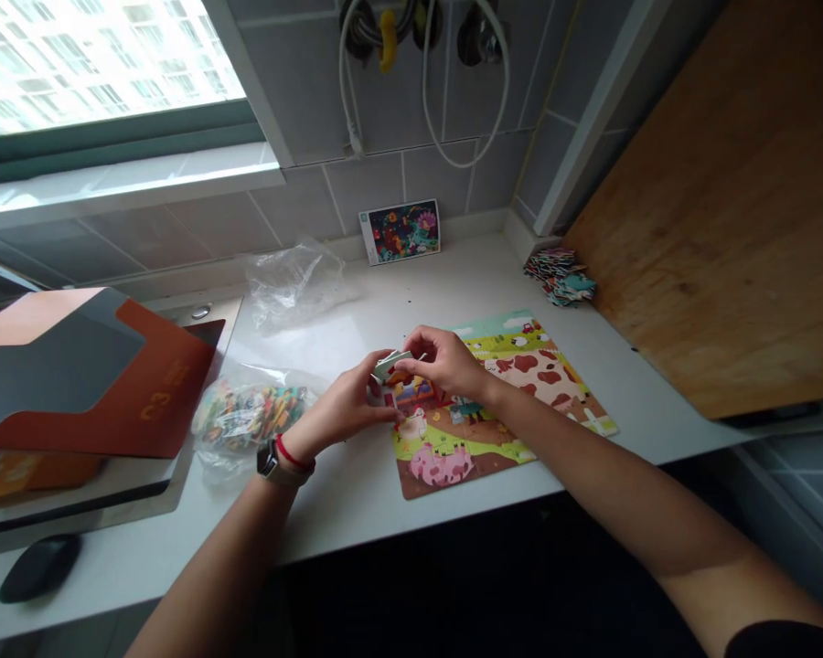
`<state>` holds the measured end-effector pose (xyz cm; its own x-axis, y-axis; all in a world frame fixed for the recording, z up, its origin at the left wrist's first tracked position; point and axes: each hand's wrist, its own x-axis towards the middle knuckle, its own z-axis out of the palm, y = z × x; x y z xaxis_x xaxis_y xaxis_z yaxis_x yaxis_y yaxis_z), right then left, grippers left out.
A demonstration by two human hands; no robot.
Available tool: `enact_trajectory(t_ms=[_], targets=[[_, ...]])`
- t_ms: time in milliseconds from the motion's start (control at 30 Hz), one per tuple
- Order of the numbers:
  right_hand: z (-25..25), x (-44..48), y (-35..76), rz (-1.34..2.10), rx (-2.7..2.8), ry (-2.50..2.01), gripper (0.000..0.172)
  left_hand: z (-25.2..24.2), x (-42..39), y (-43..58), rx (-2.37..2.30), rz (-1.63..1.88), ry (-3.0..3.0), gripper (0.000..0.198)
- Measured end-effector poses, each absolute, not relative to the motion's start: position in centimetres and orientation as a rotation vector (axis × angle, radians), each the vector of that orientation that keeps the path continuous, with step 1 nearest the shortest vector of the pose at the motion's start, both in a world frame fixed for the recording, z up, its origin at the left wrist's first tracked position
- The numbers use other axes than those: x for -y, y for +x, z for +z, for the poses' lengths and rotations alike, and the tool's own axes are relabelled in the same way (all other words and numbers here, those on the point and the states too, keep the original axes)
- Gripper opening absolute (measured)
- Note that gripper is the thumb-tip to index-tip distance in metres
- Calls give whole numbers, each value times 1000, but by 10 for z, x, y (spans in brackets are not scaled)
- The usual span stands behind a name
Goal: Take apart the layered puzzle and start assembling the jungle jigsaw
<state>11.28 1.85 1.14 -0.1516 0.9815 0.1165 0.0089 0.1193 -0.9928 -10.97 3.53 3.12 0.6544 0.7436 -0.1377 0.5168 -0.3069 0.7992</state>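
A farm-picture jigsaw puzzle (439, 463), showing a pink pig, a spotted cow and fields, lies flat on the white counter. Over its upper left part, my left hand (353, 402) is curled round a few pale-backed puzzle pieces (390, 366). From the other side my right hand (449, 364) pinches at the same small bunch, its thumb and fingertips on the pieces. My hands and right forearm cover part of the picture, so I cannot tell whether the puzzle is whole beneath them.
A clear bag of colourful pieces (247, 411) and a crumpled plastic bag (294, 281) lie left. An orange-and-grey box (178, 402) and black mouse (39, 567) are farther left. A picture card (403, 231) leans on the wall; piled pieces (561, 274) sit by the wooden board (727, 228).
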Motion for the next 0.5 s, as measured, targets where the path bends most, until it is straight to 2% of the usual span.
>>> enact_trajectory(t_ms=[200, 500], targets=[[13, -24, 119, 1335, 1209, -979, 46, 31, -33, -103, -1055, 314, 2008, 40], [15, -25, 121, 1345, 1118, -1003, 42, 29, -29, -103, -1055, 366, 1883, 31]])
